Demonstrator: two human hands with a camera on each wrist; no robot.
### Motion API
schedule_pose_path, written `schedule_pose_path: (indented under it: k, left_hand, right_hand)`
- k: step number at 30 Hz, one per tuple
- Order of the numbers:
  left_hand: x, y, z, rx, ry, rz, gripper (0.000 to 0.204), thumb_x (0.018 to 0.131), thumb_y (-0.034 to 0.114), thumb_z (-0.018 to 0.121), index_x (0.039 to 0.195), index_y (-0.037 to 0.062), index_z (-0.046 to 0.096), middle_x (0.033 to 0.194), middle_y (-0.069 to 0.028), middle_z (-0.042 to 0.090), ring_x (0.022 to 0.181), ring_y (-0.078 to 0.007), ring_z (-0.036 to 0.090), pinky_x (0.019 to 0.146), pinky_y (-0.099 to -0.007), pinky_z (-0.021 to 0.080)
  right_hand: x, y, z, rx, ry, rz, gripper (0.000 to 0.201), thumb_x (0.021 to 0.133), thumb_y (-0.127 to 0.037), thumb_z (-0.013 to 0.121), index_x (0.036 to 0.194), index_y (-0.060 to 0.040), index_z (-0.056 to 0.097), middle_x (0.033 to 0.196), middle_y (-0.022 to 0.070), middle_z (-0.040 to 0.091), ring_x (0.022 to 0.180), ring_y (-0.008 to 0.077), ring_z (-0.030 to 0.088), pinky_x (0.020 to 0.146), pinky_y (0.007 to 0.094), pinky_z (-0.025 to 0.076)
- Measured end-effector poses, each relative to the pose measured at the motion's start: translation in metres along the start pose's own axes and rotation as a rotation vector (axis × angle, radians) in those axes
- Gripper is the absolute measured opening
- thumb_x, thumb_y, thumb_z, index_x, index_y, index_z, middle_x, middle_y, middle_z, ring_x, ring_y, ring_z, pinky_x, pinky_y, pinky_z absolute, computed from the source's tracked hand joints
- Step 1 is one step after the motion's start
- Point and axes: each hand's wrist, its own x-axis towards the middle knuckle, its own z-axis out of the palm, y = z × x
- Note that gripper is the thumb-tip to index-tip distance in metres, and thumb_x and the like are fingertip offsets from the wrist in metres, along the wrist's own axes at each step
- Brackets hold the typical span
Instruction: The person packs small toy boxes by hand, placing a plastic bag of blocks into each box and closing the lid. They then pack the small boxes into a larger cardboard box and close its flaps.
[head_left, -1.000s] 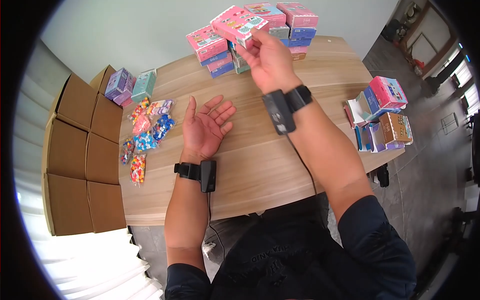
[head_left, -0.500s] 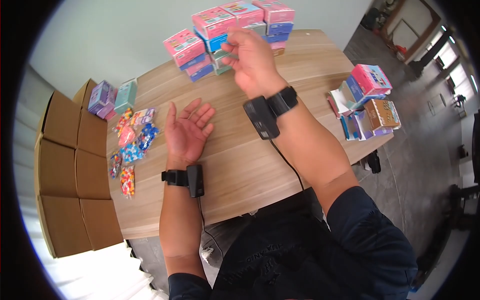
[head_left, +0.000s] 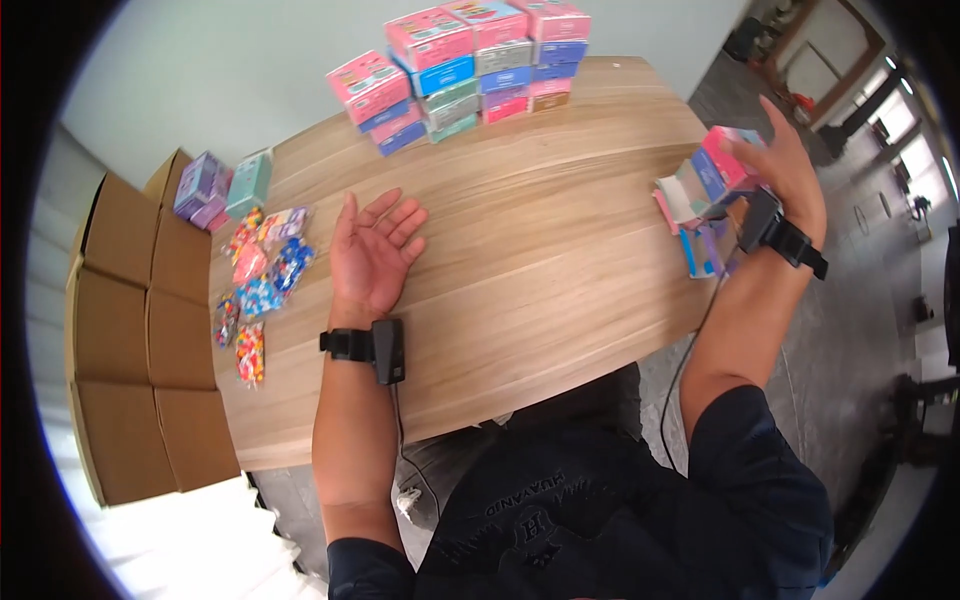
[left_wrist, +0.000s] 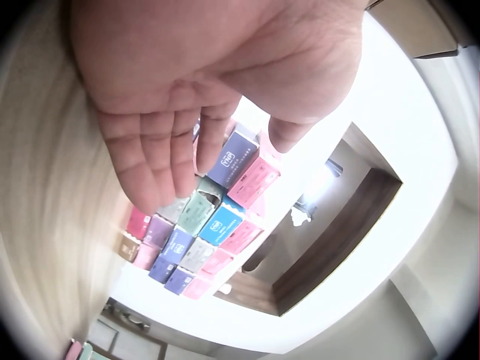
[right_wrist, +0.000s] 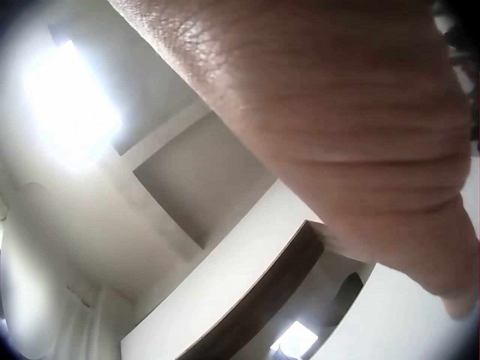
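My right hand (head_left: 785, 170) is at the right end of the table, fingers spread, its thumb over the top of a pink box (head_left: 741, 140). This box tops a small pile with a blue box (head_left: 708, 172) below it. The right wrist view shows only the side of the hand, with the fingertips hidden. My left hand (head_left: 376, 250) lies palm up over the left half of the table, fingers loosely extended, holding nothing. Left of it are several clear bags of colourful small pieces (head_left: 259, 296). Beyond it stands a wide stack of small printed boxes (head_left: 447, 75).
Brown cardboard boxes (head_left: 113, 330) line the table's left edge. Beside them are a purple box (head_left: 200, 182) and a mint-green box (head_left: 249, 184). Opened boxes with raised flaps (head_left: 680, 195) sit near the table's right edge. A wall (head_left: 240, 70) rises behind the stack.
My right hand put a pink box on top of the back stack and let go, then swung right to the pile at the table's right end. My left hand stayed palm up.
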Motion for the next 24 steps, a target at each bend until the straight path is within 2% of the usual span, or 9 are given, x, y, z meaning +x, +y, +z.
schedule_pose_path:
  k: [4, 7, 10, 13, 16, 17, 19, 22, 24]
  left_hand:
    - [-0.002, 0.001, -0.004, 0.018, -0.006, -0.010, 0.063, 0.108, 0.059, 0.045, 0.134, 0.0034, 0.058, 0.120, -0.0150, 0.071, 0.111, -0.0264, 0.070, 0.087, -0.0411, 0.055]
    - [-0.006, 0.001, 0.004, 0.049, 0.015, 0.020, 0.057, 0.109, 0.055, 0.044, 0.132, 0.0047, 0.059, 0.116, -0.0137, 0.072, 0.110, -0.0256, 0.070, 0.086, -0.0409, 0.056]
    - [-0.006, 0.003, 0.000, 0.219, 0.039, 0.223, 0.051, 0.107, 0.047, 0.053, 0.128, 0.0022, 0.063, 0.117, -0.0130, 0.072, 0.109, -0.0267, 0.069, 0.087, -0.0394, 0.056]
    - [-0.005, 0.012, -0.003, 0.892, 0.352, 0.672, 0.041, 0.103, 0.037, 0.064, 0.122, 0.0017, 0.067, 0.116, -0.0139, 0.073, 0.106, -0.0287, 0.070, 0.087, -0.0410, 0.056]
    - [-0.008, 0.032, -0.026, 1.626, 0.696, 0.968, 0.042, 0.098, 0.034, 0.068, 0.127, 0.0028, 0.066, 0.120, -0.0157, 0.072, 0.117, -0.0345, 0.066, 0.104, -0.0546, 0.048]
    - [-0.006, 0.034, -0.036, 1.713, 0.786, 0.974, 0.045, 0.096, 0.035, 0.069, 0.130, 0.0044, 0.066, 0.124, -0.0168, 0.071, 0.121, -0.0353, 0.064, 0.108, -0.0572, 0.044]
    - [0.000, 0.030, -0.056, 1.883, 0.977, 0.979, 0.053, 0.092, 0.038, 0.072, 0.135, 0.0075, 0.065, 0.132, -0.0190, 0.068, 0.128, -0.0370, 0.060, 0.115, -0.0624, 0.036]
    - [0.000, 0.026, -0.069, 1.955, 1.000, 0.745, 0.050, 0.093, 0.042, 0.070, 0.132, 0.0104, 0.069, 0.136, -0.0156, 0.067, 0.135, -0.0344, 0.057, 0.117, -0.0598, 0.033]
    - [-0.002, 0.026, -0.064, 1.956, 0.948, 0.598, 0.050, 0.094, 0.045, 0.067, 0.131, 0.0118, 0.070, 0.134, -0.0139, 0.069, 0.132, -0.0332, 0.059, 0.116, -0.0632, 0.031]
  right_hand:
    - [0.008, 0.019, 0.016, -0.007, -0.111, 0.002, 0.099, 0.075, -0.023, 0.087, 0.161, -0.0059, 0.040, 0.135, 0.0234, 0.064, 0.121, 0.0291, 0.063, 0.101, 0.0381, 0.052]
    - [-0.003, -0.009, 0.022, -0.024, 0.002, -0.156, 0.088, 0.081, -0.016, 0.082, 0.158, -0.0022, 0.043, 0.148, 0.0254, 0.055, 0.135, 0.0326, 0.056, 0.106, 0.0417, 0.050]
    - [-0.037, -0.076, 0.035, 0.330, -0.091, -0.219, 0.084, 0.083, -0.012, 0.081, 0.158, -0.0054, 0.045, 0.152, 0.0216, 0.051, 0.134, 0.0296, 0.056, 0.108, 0.0406, 0.049]
    - [-0.064, -0.133, 0.078, 0.480, -0.361, -0.416, 0.079, 0.084, -0.014, 0.081, 0.155, -0.0060, 0.048, 0.153, 0.0191, 0.049, 0.135, 0.0294, 0.055, 0.110, 0.0404, 0.048]
    - [-0.078, -0.157, 0.153, 0.296, -0.308, -0.729, 0.070, 0.085, -0.026, 0.082, 0.147, -0.0071, 0.056, 0.149, 0.0225, 0.052, 0.135, 0.0393, 0.054, 0.112, 0.0476, 0.046]
    - [-0.083, -0.162, 0.175, 0.200, -0.248, -0.800, 0.068, 0.085, -0.030, 0.083, 0.144, -0.0078, 0.058, 0.147, 0.0237, 0.054, 0.134, 0.0420, 0.054, 0.110, 0.0502, 0.047]
    - [-0.098, -0.172, 0.204, 0.161, -0.178, -0.771, 0.067, 0.083, -0.033, 0.083, 0.141, -0.0078, 0.060, 0.143, 0.0236, 0.057, 0.131, 0.0417, 0.055, 0.107, 0.0508, 0.047]
    - [-0.110, -0.174, 0.227, 0.158, -0.140, -0.751, 0.065, 0.082, -0.034, 0.084, 0.137, -0.0078, 0.064, 0.138, 0.0221, 0.060, 0.128, 0.0402, 0.057, 0.103, 0.0504, 0.049]
    - [-0.115, -0.168, 0.234, 0.180, -0.181, -0.738, 0.063, 0.082, -0.035, 0.084, 0.135, -0.0076, 0.066, 0.137, 0.0213, 0.061, 0.127, 0.0398, 0.058, 0.102, 0.0504, 0.049]
